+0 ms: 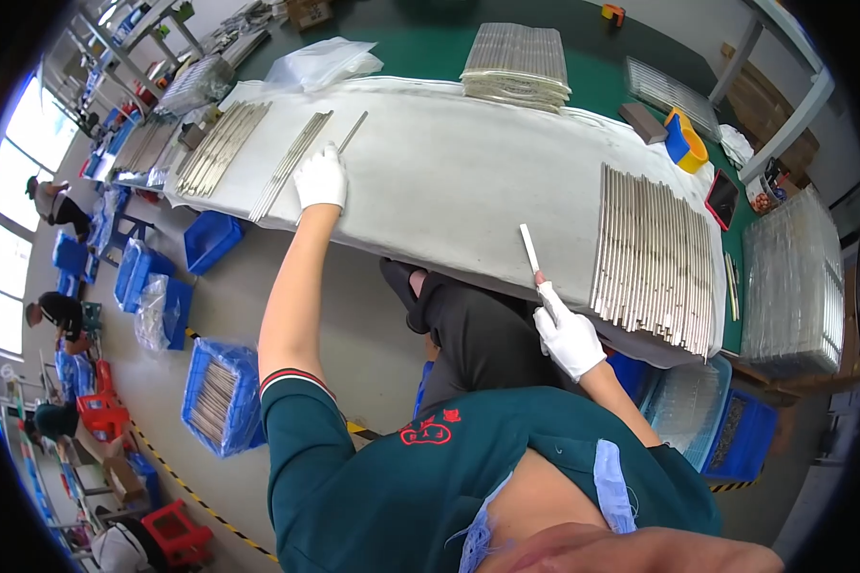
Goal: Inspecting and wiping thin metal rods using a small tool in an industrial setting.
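Note:
At the left of the covered table, my left hand (321, 179), in a white glove, is closed at the lower end of a slim metal rod (354, 130) that slants up and away from its fingers. Just left of that hand lies a small group of similar metal rods (292, 164). My right hand (569, 339), also gloved, with a bare fingertip showing, grips a narrow flat pale strip (529, 248) over the front edge. The strip's lower end is hidden in the fingers. A wide row of metal rods (652, 263) lies right of this hand.
More rods (222, 148) lie at the far left of the white cloth (449, 181). At the back are a stack of clear trays (516, 62) and plastic bags (323, 63). A blue-and-yellow holder (685, 141), dark block (643, 122) and phone (722, 199) sit at right.

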The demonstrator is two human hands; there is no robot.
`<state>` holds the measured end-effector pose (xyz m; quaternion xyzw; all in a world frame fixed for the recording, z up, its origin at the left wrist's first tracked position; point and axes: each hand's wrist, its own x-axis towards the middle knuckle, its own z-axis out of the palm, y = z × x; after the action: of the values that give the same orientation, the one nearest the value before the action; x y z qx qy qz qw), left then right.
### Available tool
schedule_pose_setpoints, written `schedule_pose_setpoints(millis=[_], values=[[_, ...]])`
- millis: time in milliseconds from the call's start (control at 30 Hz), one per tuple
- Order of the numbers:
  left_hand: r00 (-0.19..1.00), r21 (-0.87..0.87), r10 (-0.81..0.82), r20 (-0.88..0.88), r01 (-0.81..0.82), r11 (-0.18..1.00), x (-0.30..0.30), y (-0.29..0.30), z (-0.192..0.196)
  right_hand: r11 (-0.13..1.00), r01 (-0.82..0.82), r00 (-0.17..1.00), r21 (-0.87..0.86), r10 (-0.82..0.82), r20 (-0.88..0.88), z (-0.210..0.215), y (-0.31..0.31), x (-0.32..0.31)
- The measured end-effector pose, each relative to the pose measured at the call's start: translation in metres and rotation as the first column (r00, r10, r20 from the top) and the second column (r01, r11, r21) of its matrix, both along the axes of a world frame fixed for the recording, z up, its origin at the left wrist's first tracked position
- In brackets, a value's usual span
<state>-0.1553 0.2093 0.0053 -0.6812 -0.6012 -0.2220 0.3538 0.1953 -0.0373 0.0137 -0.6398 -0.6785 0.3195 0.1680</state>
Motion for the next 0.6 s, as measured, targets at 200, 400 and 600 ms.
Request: schedule_pose_setpoints(millis=[200,400,600], values=[[0.987,-0.438,0.134,0.088,-0.083,0.895,0.025,0.001,0.015,0.999,0.02,0.998,-0.041,-0.022,-0.052,-0.004,-0.001,-0.004],[0.872,-0.457,-0.056,0.486,0.308,0.835,0.081,-0.06,0.012,0.997,0.042,0.997,-0.058,-0.046,-0.057,0.001,0.0,-0.006],[-0.082,-0.2,0.493,0.866,0.846,0.493,0.157,-0.19,0.045,0.96,-0.11,0.99,0.258,0.083,0.114,-0.003,-0.016,0.004]])
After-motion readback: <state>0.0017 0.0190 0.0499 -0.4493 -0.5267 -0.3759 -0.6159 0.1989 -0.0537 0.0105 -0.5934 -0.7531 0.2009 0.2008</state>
